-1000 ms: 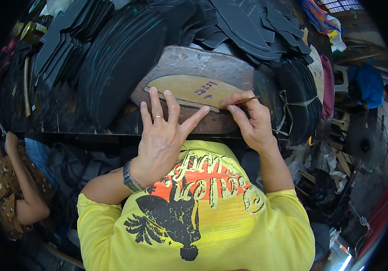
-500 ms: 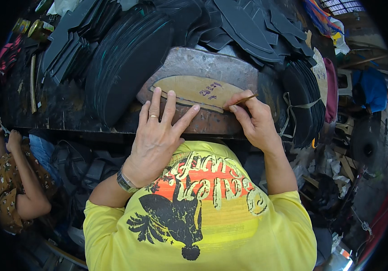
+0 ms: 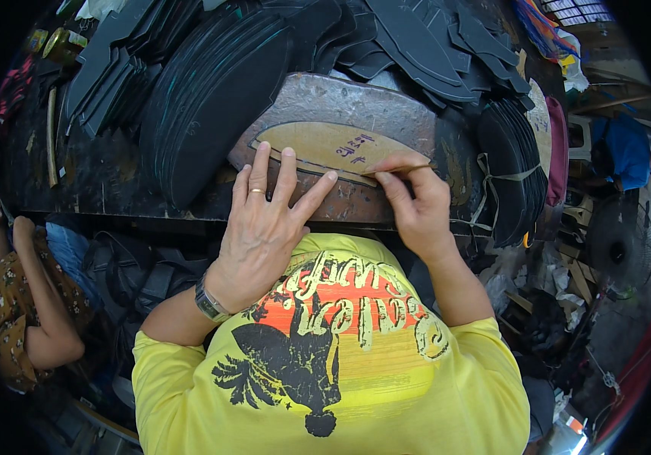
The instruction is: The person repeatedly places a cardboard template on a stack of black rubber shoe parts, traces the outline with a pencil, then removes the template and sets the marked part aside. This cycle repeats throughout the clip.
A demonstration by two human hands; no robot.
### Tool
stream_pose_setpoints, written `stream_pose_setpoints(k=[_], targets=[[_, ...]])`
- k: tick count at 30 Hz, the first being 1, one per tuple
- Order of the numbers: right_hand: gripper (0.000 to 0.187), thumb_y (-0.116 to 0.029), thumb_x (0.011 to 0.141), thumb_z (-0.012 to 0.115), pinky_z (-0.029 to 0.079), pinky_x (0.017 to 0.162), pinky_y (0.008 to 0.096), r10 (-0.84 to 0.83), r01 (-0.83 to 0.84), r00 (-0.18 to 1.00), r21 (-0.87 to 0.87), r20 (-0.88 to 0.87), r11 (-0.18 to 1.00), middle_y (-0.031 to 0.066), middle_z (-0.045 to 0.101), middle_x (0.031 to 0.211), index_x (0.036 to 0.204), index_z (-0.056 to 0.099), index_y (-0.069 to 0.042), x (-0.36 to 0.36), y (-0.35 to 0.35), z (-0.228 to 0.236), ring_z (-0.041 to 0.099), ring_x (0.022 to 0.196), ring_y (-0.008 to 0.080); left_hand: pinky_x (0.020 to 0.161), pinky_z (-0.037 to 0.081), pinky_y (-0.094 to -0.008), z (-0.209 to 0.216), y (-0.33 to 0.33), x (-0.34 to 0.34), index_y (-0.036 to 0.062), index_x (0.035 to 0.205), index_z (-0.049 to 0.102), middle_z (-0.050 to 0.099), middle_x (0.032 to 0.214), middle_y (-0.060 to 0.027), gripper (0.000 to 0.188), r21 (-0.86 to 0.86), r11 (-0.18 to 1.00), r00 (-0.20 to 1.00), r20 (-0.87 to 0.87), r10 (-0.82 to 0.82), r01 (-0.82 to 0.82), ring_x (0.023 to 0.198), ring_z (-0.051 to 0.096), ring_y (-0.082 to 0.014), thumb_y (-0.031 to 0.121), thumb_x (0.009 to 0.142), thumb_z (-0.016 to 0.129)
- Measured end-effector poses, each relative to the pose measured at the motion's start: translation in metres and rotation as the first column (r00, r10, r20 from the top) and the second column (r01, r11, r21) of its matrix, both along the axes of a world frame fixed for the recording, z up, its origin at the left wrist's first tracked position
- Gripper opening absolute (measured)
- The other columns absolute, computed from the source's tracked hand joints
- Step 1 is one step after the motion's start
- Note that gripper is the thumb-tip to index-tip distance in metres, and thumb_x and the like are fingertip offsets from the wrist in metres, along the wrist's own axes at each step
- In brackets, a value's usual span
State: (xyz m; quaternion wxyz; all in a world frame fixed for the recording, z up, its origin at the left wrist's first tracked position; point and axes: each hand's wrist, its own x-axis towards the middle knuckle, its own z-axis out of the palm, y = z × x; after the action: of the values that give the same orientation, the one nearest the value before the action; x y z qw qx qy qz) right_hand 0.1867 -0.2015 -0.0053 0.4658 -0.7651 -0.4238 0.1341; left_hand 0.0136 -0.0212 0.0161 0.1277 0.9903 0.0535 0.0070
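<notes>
"Across the near side of the dark, scuffed workbench (image 3: 101,178), what lies between the hands?"

"A flat, tan, leaf-shaped template (image 3: 310,142) with purple handwriting. It rests on a mottled grey-brown slab (image 3: 409,114), a dark line showing along its rim."

"And the left hand (image 3: 258,231)?"

"Spread out, palm down, gripping nothing that I can see. Two fingertips touch the template's near edge toward its left end, and the thumb reaches rightward along that edge. One finger wears a gold-coloured ring (image 3: 258,190)."

"The right hand (image 3: 420,206)?"

"Thumb and fingers pinch a slim brown tool (image 3: 424,167) at the template's right end. They cover most of it, so I cannot tell what its tip is like."

"What stands around them?"

"Just left of the slab, a stack of black curved sheets (image 3: 211,129); beyond it, a heap of black cut-out pieces (image 3: 416,53); to the right, a black bundle of curved pieces (image 3: 509,140) tied with a pale strap (image 3: 519,175)."

"Anyone else?"

"At the lower left, a person in a brown flower-patterned top (image 3: 10,318)."
</notes>
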Motion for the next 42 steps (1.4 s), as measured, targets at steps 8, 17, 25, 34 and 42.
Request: stream_pose_setpoints(k=[8,17,25,34,42], targets=[[0.007,0.001,0.102,0.062,0.055,0.082,0.0280,-0.043,0.075,0.939,0.081,-0.342,0.994,0.0090,0.073,0.101,0.106,0.067,0.002,-0.003,0.014,0.007,0.068,0.090,0.0125,0.115,0.036,-0.0616,-0.001,0.001,-0.001,0.0256,0.158,0.047,0.041,0.153,-0.0274,0.079,-0.021,1.000,1.000,0.008,-0.003,0.003,0.147,0.032,-0.0527,0.021,0.086,0.079],[0.014,0.005,0.093,0.068,0.057,0.079,0.0356,0.051,-0.054,0.998,0.098,0.026,0.994,0.0146,0.072,0.097,0.106,0.069,0.001,-0.011,0.034,0.001,0.072,0.087,0.0302,0.115,0.036,-0.0617,-0.004,0.000,-0.001,0.0244,0.158,0.048,0.042,0.153,-0.0275,0.078,-0.002,1.000,1.000,0.031,-0.003,0.003,0.147,0.032,-0.0525,0.023,0.086,0.079],[0.013,0.005,0.094,0.068,0.057,0.076,0.0336,0.085,-0.086,0.996,0.111,0.013,0.990,0.0149,0.071,0.098,0.106,0.069,0.002,-0.011,0.045,0.002,0.074,0.087,0.0294,0.115,0.036,-0.0618,-0.007,-0.001,0.000,0.0227,0.155,0.051,0.042,0.153,-0.0272,0.074,0.006,1.000,0.999,0.047,0.001,-0.001,0.147,0.033,-0.0522,0.022,0.087,0.077],[0.011,0.006,0.096,0.065,0.055,0.077,0.0315,0.107,-0.092,0.976,0.086,-0.191,0.992,0.0130,0.071,0.097,0.106,0.068,0.004,-0.006,0.054,0.008,0.072,0.085,0.0234,0.115,0.036,-0.0606,-0.008,-0.001,0.000,0.0204,0.152,0.053,0.043,0.152,-0.0267,0.071,-0.010,1.000,0.997,0.076,0.006,-0.005,0.146,0.035,-0.0521,0.022,0.086,0.077],[0.013,0.002,0.098,0.066,0.056,0.080,0.0292,0.236,-0.227,0.970,0.138,-0.052,0.964,0.0106,0.073,0.100,0.111,0.066,0.001,0.000,0.068,-0.001,0.071,0.085,0.0175,0.115,0.035,-0.0626,-0.012,0.001,-0.002,0.0184,0.151,0.054,0.045,0.149,-0.0186,0.066,-0.067,0.998,0.996,0.094,0.000,0.006,0.146,0.033,-0.0534,0.020,0.088,0.074]])
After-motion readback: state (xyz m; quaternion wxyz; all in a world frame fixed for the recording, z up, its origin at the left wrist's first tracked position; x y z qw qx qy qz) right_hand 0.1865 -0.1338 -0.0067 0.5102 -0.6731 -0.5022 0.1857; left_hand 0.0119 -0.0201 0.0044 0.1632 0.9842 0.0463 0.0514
